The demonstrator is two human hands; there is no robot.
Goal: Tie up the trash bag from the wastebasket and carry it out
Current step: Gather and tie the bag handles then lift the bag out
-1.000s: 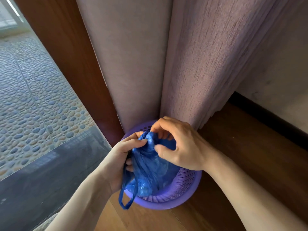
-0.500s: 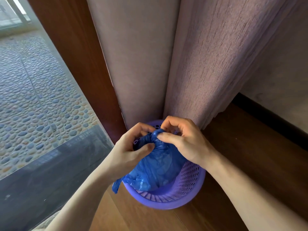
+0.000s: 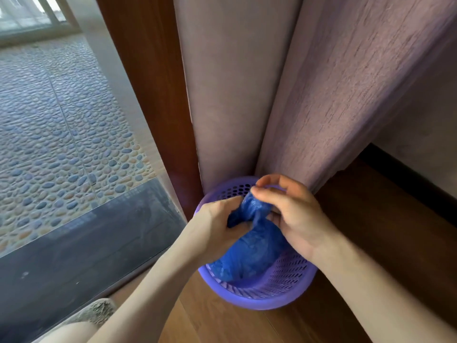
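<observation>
I'm looking down at the purple wastebasket (image 3: 284, 290), standing on the wooden floor (image 3: 371, 219) tucked against the foot of the mauve curtain (image 3: 333, 95). The blue trash bag (image 3: 252, 246) sits inside it, its body bulging above the rim on the left side, its neck bunched up into a twisted knot of plastic at the top. My left hand (image 3: 212, 226) is closed around the left side of that bunched neck, fingers curled in and thumb pressing across. My right hand (image 3: 294, 216) is clamped on the other side, thumb and forefinger pinching the top of the gather, the other fingers wrapped under it. The two hands are nearly touching, with the blue plastic squeezed between them. Whether a knot is formed under the fingers, I can't tell. Left of the basket runs a dark wooden door frame (image 3: 153, 95), and beyond the glass a pebbled balcony floor (image 3: 61, 120).
</observation>
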